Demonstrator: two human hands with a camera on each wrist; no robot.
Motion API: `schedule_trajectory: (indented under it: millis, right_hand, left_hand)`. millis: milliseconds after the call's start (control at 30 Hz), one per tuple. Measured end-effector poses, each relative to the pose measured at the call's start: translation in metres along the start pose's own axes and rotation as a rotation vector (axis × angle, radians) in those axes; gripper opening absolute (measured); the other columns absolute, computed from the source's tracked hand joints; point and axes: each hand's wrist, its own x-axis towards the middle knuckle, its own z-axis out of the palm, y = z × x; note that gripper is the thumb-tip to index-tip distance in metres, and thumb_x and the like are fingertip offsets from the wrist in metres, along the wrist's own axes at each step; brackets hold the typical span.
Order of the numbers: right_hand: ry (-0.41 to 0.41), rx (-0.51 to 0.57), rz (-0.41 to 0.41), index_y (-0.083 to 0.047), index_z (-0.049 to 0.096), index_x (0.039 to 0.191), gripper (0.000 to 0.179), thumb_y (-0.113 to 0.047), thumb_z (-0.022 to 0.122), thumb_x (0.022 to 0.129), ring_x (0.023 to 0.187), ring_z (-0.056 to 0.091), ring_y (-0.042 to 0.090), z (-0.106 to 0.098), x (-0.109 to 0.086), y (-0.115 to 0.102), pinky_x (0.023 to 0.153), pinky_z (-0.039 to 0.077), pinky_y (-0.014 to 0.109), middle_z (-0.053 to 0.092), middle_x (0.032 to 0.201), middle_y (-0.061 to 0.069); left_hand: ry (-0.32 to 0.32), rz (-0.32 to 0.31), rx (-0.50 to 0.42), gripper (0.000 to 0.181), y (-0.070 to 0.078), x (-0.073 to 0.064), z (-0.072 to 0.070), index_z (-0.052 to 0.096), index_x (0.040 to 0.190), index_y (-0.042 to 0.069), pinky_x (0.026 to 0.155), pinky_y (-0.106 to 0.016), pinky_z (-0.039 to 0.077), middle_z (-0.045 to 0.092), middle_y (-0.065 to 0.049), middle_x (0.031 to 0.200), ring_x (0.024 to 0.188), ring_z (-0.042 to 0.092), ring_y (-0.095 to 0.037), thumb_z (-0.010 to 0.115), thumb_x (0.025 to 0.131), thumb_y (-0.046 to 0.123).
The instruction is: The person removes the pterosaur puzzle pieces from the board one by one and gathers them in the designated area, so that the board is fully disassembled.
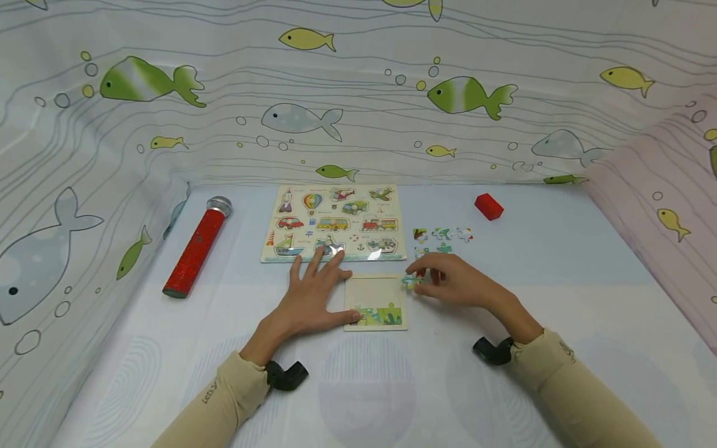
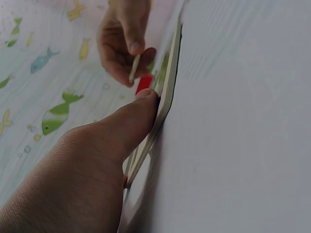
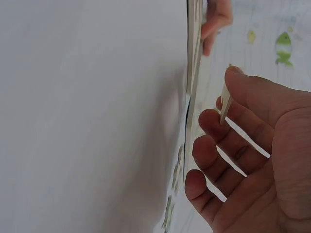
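Observation:
A small wooden jigsaw tray [image 1: 374, 287] lies in front of me, with green pieces [image 1: 386, 315] fitted along its bottom row. My left hand [image 1: 313, 297] is spread flat, its thumb resting on the tray's lower left corner and its fingertips reaching the larger puzzle board. Between thumb and fingers my right hand [image 1: 456, 281] pinches a jigsaw piece [image 1: 411, 281], held close over the tray's upper right edge. In the right wrist view that piece [image 3: 225, 103] appears edge-on between thumb and fingertips. The left wrist view shows the left thumb [image 2: 138, 114] on the tray's edge [image 2: 167, 94].
Behind the tray lies a larger vehicle puzzle board [image 1: 336, 223]. Several loose jigsaw pieces [image 1: 442, 234] lie beyond my right hand, partly hidden by it. A red block [image 1: 489, 206] sits at the back right, and a red microphone [image 1: 197, 252] lies at the left.

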Motion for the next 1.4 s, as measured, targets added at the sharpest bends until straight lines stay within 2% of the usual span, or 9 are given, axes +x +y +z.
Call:
schedule_trajectory:
  millis: [133,433,600,833,1200,1400]
  right_hand:
    - [0.054,-0.017,-0.009,-0.014,0.071,0.121,0.035,-0.016,0.081,0.087,0.078,0.058,0.015,-0.011,-0.009,0.014,0.069,0.05,0.025,0.068,0.099,-0.005]
    - [0.148,-0.098,0.066,-0.011,0.073,0.118,0.032,-0.013,0.08,0.087,0.082,0.058,0.013,-0.036,-0.029,0.049,0.07,0.05,0.023,0.072,0.104,-0.001]
    - [0.164,-0.121,0.116,-0.007,0.072,0.119,0.031,-0.013,0.079,0.089,0.083,0.058,0.015,-0.049,-0.037,0.064,0.068,0.048,0.023,0.072,0.105,0.004]
    - [0.15,-0.154,0.179,-0.006,0.073,0.116,0.031,-0.012,0.081,0.087,0.083,0.056,0.017,-0.057,-0.036,0.076,0.069,0.047,0.023,0.07,0.1,0.005]
    - [0.149,-0.163,0.163,-0.006,0.074,0.114,0.028,-0.009,0.08,0.087,0.08,0.051,0.018,-0.057,-0.027,0.086,0.069,0.044,0.024,0.066,0.102,0.007]
    - [0.146,-0.174,0.19,-0.007,0.074,0.117,0.029,-0.01,0.079,0.088,0.082,0.051,0.019,-0.058,-0.025,0.088,0.07,0.044,0.024,0.065,0.105,0.009]
  left_hand:
    - [0.006,-0.002,-0.002,0.084,0.0,-0.001,0.0,0.053,0.145,0.025,0.121,-0.069,-0.007,0.016,0.001,0.173,0.161,0.0,-0.035,0.063,0.08,0.077]
    - [0.004,-0.004,0.001,0.084,0.001,0.0,0.0,0.053,0.146,0.025,0.121,-0.068,-0.007,0.015,0.002,0.173,0.161,0.0,-0.034,0.063,0.08,0.078]
    - [0.002,-0.007,0.003,0.084,0.001,-0.001,0.0,0.053,0.145,0.025,0.121,-0.068,-0.007,0.016,0.001,0.173,0.161,0.0,-0.034,0.063,0.08,0.077]
    - [-0.002,-0.004,0.009,0.084,0.002,-0.001,-0.001,0.052,0.146,0.025,0.121,-0.068,-0.006,0.014,0.002,0.173,0.161,0.0,-0.034,0.063,0.081,0.077]
    - [0.001,-0.005,0.012,0.084,0.002,-0.002,-0.001,0.052,0.146,0.025,0.121,-0.069,-0.006,0.014,0.002,0.173,0.161,0.0,-0.034,0.062,0.081,0.078]
    - [0.001,-0.001,0.015,0.084,0.002,-0.002,-0.002,0.052,0.146,0.025,0.121,-0.069,-0.005,0.015,0.002,0.173,0.161,-0.001,-0.034,0.062,0.081,0.078]
